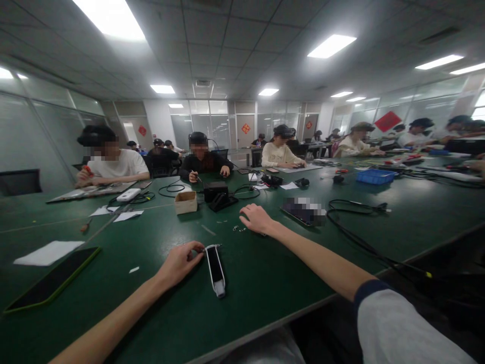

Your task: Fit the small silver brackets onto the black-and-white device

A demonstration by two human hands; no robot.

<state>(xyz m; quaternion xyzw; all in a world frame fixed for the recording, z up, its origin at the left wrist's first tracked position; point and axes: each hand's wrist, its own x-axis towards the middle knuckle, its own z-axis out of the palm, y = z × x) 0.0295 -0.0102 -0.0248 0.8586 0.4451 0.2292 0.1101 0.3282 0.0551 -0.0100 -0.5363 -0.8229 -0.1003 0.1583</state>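
Note:
In front of me on the green table (257,273) lies a long, narrow piece with a white frame and dark middle (215,270); its exact kind is unclear. The thumb and forefinger of my left hand (184,260) pinch at its far left corner, where something thin sticks out sideways. My right hand (257,220) is farther out, palm down, fingers bent and apart, with nothing visible in them. Just beside its fingertips are several tiny shiny metal bits (238,229), too small to name. A phone-like device (303,211), partly blurred, rests right of this hand.
A green-edged tablet (53,278) and white paper (49,253) lie left. Beyond my hands stand a small cardboard box (186,202) and a black device (216,194). Black cables (352,237) and a blue tray (375,176) are right. Several people sit around the table.

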